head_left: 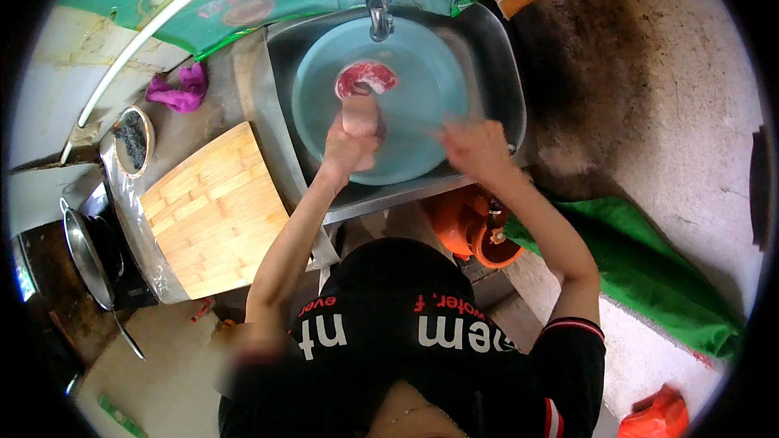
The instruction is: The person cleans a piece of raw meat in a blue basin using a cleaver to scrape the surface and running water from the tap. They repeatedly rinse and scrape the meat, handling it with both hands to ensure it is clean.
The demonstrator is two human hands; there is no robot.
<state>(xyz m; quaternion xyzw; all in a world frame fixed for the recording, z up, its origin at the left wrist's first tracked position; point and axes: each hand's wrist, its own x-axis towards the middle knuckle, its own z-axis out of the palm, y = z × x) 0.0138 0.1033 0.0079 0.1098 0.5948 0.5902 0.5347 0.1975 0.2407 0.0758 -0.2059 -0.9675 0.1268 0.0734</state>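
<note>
Hands first: your left hand (350, 146) grips one end of the raw meat (365, 85) over the blue basin (430, 126) in the sink (499, 73); your right hand (475, 146), fingers spread, holds nothing. Rinsing looks underway, the cutting board (211, 211) unused. Tap (380, 12) flow is unclear; motion blurs your right fingertips.

Your left hand (350, 139) is raised ahead of you on a bent, bare forearm, its fingers closed in a grip. Your right hand (476, 146) reaches forward beside it, well apart, palm down with fingers spread and blurred, its forearm angling in from the lower right.
</note>
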